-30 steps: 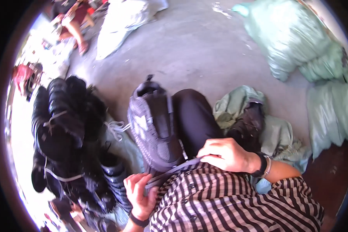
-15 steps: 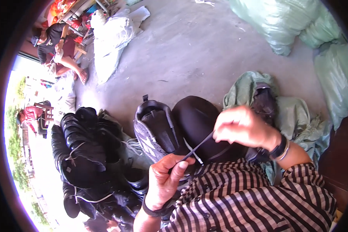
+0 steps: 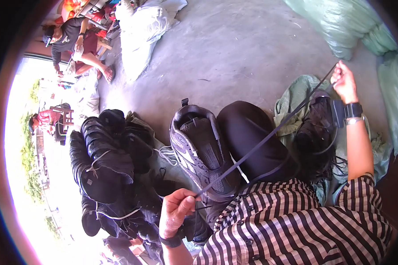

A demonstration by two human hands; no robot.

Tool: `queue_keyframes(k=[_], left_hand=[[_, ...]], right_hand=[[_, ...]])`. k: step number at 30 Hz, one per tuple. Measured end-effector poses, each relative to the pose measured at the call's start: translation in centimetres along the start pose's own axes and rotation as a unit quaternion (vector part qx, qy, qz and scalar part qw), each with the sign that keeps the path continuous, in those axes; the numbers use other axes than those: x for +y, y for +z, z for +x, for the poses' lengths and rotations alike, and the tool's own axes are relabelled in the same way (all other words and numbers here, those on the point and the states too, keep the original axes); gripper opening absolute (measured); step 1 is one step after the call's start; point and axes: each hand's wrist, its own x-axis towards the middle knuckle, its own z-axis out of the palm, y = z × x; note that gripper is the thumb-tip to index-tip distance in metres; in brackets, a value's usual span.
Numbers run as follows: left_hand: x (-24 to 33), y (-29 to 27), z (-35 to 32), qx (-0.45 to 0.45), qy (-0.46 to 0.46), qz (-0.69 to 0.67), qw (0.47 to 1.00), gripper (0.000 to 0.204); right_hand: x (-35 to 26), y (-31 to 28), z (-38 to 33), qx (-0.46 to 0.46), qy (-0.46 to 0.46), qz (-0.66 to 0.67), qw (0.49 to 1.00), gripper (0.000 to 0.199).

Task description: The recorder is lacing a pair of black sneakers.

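Above lap: dark lace (image 3: 269,137) stretched taut, left hand (image 3: 176,211) pinching lower end, right hand (image 3: 344,82) pinching upper; grey shoe (image 3: 201,152) against knee.

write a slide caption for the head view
Seated person stretches a dark shoelace taut between left hand and raised right hand, grey sneaker resting against the knee.

We see the shoe (image 3: 202,152) on our lap, just left of our knee (image 3: 247,132). Left of it a pile of shoes (image 3: 115,172) on the floor. Lace (image 3: 269,134) runs across the knee from left hand (image 3: 176,211), low, to right hand (image 3: 344,81), raised right. Another shoe (image 3: 316,128) lies under the right forearm, on cloth (image 3: 296,95). Sacks (image 3: 362,31) far right, a seated person (image 3: 73,44) far left.
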Motion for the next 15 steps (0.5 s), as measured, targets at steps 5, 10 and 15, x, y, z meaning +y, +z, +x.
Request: queue_keyframes(k=[5,10,15], left_hand=[[-0.3,-1.2,-0.7,-0.082,-0.029,-0.028,0.996,0.017],[1.6,-4.8,-5.2,0.153,0.277,-0.112,0.942,0.023],[2.9,-14.6,-9.4,0.291,0.417,-0.508,0.695,0.02]], right_hand=[[-1.8,2.1,1.8,0.031,0.0,0.071,0.997,0.018],[-2.3,5.8,-1.8,-0.243,-0.008,-0.002,0.97,0.02],[-1.0,9.4,-5.2,-0.249,-0.033,-0.068,0.966,0.02]])
